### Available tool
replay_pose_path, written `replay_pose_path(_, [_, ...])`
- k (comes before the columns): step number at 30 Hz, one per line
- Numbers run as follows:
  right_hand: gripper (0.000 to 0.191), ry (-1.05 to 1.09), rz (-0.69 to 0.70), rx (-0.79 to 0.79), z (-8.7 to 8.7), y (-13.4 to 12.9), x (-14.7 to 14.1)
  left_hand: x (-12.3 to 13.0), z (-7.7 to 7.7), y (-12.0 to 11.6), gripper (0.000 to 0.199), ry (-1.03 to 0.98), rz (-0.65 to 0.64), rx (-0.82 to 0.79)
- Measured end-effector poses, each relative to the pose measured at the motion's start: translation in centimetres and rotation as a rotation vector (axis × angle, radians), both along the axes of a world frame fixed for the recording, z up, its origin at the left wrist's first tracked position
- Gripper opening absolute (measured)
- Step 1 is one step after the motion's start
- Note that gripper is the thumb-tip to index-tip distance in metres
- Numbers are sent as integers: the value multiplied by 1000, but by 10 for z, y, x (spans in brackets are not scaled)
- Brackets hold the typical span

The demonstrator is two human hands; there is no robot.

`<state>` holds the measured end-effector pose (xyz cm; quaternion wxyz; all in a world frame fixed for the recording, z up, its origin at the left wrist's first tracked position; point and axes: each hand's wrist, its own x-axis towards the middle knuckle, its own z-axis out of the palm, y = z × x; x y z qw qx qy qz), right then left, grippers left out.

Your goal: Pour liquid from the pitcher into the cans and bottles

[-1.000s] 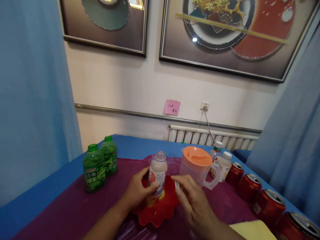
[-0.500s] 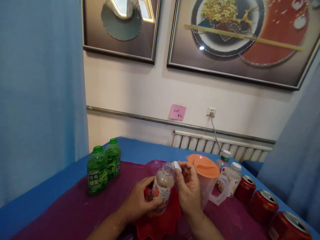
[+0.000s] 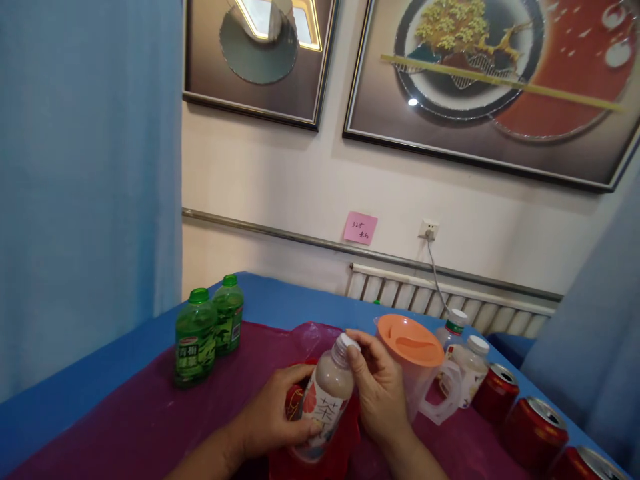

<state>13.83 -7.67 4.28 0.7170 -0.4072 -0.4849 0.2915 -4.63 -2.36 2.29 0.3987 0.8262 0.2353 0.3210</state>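
Observation:
My left hand (image 3: 280,413) is wrapped round the body of a clear plastic drink bottle (image 3: 333,381) with a white label and a dark printed character. The bottle leans a little to the right. On its mouth sits a white bottle cap (image 3: 348,342), pinched between the thumb and fingers of my right hand (image 3: 383,390). Below the bottle is a red scalloped tray (image 3: 350,437), partly hidden by my hands. Just right of my right hand stands a clear pitcher (image 3: 417,380) with an orange lid (image 3: 411,340).
Two uncapped green bottles (image 3: 195,340) stand at the left. On the right are two white-capped bottles (image 3: 470,370) and a row of red cans (image 3: 534,430). Purple sheeting (image 3: 150,407) covers part of the blue table (image 3: 280,297). A radiator (image 3: 390,290) runs along the wall.
The white cap has moved from beside the bottle's open mouth onto it, with my right hand still holding it. The bottle now tilts slightly more. The view has shifted a little.

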Motion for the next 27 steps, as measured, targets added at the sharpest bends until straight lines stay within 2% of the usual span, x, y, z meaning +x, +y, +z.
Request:
replay_pose_path(7, [37,-47,37,1,-8,5,9,1,2,0,66,43,49,22])
replay_pose_path(13, [35,-7,28,-9,-5,1,4,1,-2,-1,64,17,36,18])
replay_pose_path(18, [35,-17,-30,59,-6,0,-1,1,-2,-2,64,55,63,49])
replay_pose_path(21, [42,-40,-71,83,-9,0,-2,2,-1,-3,63,72,70,61])
replay_pose_path(24, [51,-42,-23,109,-12,-1,-2,2,-2,-3,64,77,69,72])
replay_pose_path(27, [50,-13,66,123,-15,-2,-1,1,-3,-1,66,64,82,79])
